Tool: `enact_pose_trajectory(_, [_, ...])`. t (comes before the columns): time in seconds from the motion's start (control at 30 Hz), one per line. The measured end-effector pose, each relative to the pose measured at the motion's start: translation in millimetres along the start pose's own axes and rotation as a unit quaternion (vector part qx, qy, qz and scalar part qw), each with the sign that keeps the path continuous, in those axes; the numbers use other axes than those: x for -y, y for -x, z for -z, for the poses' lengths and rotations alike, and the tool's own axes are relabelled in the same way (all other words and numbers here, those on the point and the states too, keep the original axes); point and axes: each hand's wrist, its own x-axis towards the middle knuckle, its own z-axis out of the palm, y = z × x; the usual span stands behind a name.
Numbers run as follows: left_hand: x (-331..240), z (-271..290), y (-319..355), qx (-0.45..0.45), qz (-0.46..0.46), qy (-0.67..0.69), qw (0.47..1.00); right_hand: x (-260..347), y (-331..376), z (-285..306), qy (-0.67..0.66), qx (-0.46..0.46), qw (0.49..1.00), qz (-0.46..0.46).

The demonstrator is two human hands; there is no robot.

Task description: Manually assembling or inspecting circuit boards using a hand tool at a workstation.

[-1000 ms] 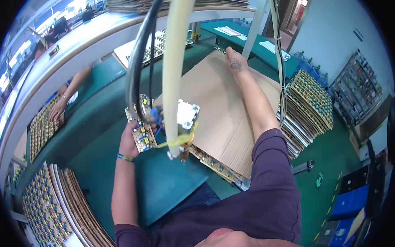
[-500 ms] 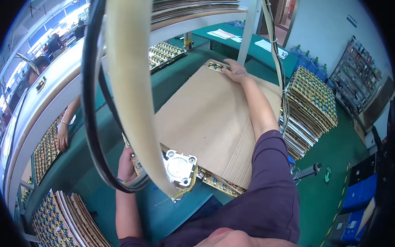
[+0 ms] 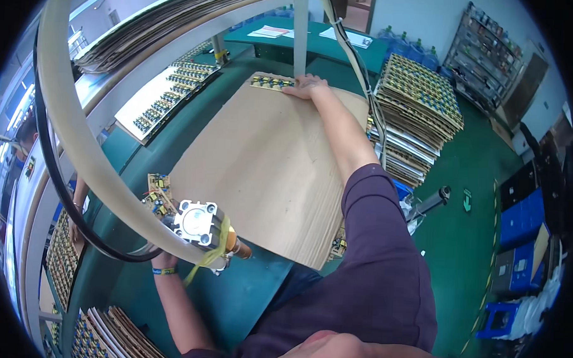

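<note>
Green-topped workbenches fill a circuit-board workshop, seen from above a seated person in a dark purple top. Nearest, the left hand [image 3: 165,260] sits low beside a suspended metal tool head [image 3: 200,222] hung on a thick cream hose [image 3: 79,146] and black cable; the tool hides the fingers, so whether they grip it cannot be told. Just beyond lies a small loose circuit board [image 3: 156,193] at the corner of a large brown cardboard sheet [image 3: 262,165]. Farther out, the right hand [image 3: 307,86] presses flat, fingers spread, on the sheet's far edge beside a strip of boards [image 3: 272,82]. Stacked board-laden cardboard layers [image 3: 418,98] stand to the right. With one arm at full stretch, the sheet could likely skew or buckle, spilling boards beneath; the swinging hose might also knock the loose board off the bench.
</note>
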Motion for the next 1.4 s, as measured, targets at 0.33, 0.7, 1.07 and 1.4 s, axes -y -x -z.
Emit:
enact_pose_trajectory(0.33, [5.6,-2.2,-3.8,-0.042,0.005,-0.105,0.994,-7.1,1.7,-5.8,0.003,-0.012,1.0,0.008])
enact_pose_trajectory(0.7, [-3.4,-3.3,-53.8,0.071,0.105,0.139,0.982,23.5,-31.9,-33.2,-0.028,-0.077,0.986,0.143])
enact_pose_trajectory(1.07, [52.5,-141.4,-121.0,0.135,0.192,0.024,0.972,19.2,-38.9,-30.3,-0.055,-0.105,0.981,0.155])
enact_pose_trajectory(1.4, [51.8,-151.2,-118.7,0.151,0.186,-0.001,0.971,38.3,-52.9,-9.0,-0.081,-0.189,0.966,0.157])
